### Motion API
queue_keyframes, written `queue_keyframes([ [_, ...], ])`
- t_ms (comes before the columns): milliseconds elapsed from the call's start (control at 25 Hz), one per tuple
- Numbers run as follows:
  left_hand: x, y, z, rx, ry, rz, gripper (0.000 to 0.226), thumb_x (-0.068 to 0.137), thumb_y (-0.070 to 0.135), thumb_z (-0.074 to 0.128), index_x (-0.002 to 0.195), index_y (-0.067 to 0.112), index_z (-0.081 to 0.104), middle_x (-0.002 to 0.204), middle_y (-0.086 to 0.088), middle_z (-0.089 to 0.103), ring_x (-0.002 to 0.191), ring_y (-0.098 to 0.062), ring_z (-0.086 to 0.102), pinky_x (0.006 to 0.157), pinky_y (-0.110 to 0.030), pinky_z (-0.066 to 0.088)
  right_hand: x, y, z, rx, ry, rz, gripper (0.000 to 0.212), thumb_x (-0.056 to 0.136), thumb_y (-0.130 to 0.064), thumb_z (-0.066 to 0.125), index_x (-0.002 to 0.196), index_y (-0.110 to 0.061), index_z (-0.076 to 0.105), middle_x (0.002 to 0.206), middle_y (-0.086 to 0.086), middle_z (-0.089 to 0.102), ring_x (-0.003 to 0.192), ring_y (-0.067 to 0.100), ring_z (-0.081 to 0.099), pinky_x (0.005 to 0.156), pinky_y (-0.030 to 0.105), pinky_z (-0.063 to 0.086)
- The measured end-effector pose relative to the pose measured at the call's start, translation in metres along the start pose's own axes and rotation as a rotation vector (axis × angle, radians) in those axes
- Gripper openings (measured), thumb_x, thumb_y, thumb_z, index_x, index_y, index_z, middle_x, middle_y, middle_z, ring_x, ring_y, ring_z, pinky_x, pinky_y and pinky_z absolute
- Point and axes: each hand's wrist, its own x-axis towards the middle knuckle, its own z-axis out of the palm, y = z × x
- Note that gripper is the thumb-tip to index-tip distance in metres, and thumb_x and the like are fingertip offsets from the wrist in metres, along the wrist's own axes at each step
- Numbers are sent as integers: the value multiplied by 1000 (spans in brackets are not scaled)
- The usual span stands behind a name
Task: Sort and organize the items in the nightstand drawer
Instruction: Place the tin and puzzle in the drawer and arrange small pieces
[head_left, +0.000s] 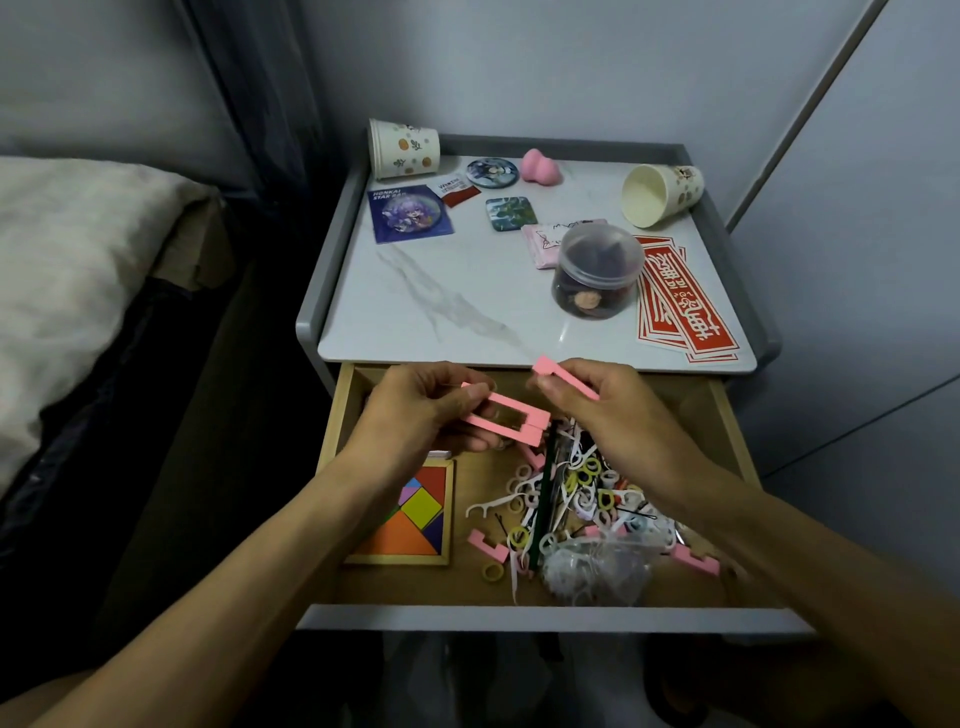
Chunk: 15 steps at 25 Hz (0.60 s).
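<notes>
- Gripping stacked pink frames (506, 421) in the left hand (415, 410), over the open drawer (727, 415).
- Pinching a pink piece (550, 368) in the right hand (592, 400), just beside the frames.
- In the drawer: tangram (415, 514) at left, heap of floss picks (587, 483) and small rings at right, clear bag (597, 571) near the front.
- On the table (441, 291): left cup (404, 148) and right cup (662, 195) lying tipped, lidded jar (597, 275) touching red stickers (685, 306), pink sponge (537, 165) at the back.
- At far left, bed (67, 270).
</notes>
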Motion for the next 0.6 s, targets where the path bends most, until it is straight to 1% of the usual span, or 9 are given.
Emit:
queue_keyframes([
  [40, -1, 0, 1, 2, -23, -17, 14, 96, 3, 54, 95, 5, 68, 77, -11, 73, 64, -26, 71, 61, -27, 60, 1, -1, -1, -49, 5, -3, 28, 101, -33, 50, 114, -19, 70, 103, -8, 71, 96, 4, 63, 85, 28, 47],
  [80, -1, 0, 2, 3, -47, -29, 14, 96, 3, 54, 95, 5, 68, 77, -10, 73, 64, -25, 71, 60, -26, 59, 2, -1, 0, -131, 5, -24, 30, 102, -32, 46, 114, -17, 69, 104, -4, 69, 97, 8, 62, 85, 30, 46],
  [120, -2, 1, 3, 6, -70, -36, 14, 96, 4, 54, 95, 5, 68, 77, -9, 72, 64, -24, 71, 59, -25, 59, 3, 0, 1, -221, -3, -57, 31, 103, -31, 43, 114, -15, 67, 102, 0, 65, 95, 11, 60, 82, 31, 45],
  [200, -4, 1, 6, 16, -109, -34, 13, 96, 4, 54, 96, 5, 68, 75, -7, 72, 63, -22, 70, 60, -24, 59, 3, -1, 6, -335, -47, -111, 28, 104, -27, 41, 114, -17, 65, 95, 0, 53, 89, 12, 54, 72, 27, 39],
  [320, -4, 1, 7, 12, -142, -29, 14, 96, 5, 54, 96, 7, 68, 74, -5, 73, 64, -20, 71, 61, -24, 60, 4, -1, 12, -401, -118, -163, 26, 104, -25, 41, 117, -18, 63, 92, -5, 43, 86, 7, 48, 70, 23, 32],
  [440, -5, 1, 5, -7, -178, -31, 14, 96, 5, 54, 98, 5, 68, 74, -4, 73, 68, -20, 72, 63, -24, 60, 2, -7, 14, -455, -153, -226, 31, 104, -27, 41, 130, -21, 57, 94, -8, 40, 86, 2, 45, 69, 13, 32],
  [600, -5, 0, 5, -53, -192, -46, 14, 95, 4, 55, 100, 3, 68, 75, -6, 73, 69, -22, 73, 65, -24, 60, 1, -11, 16, -475, -172, -234, 35, 105, -27, 39, 136, -22, 54, 96, -6, 42, 87, 3, 46, 69, 10, 34],
])
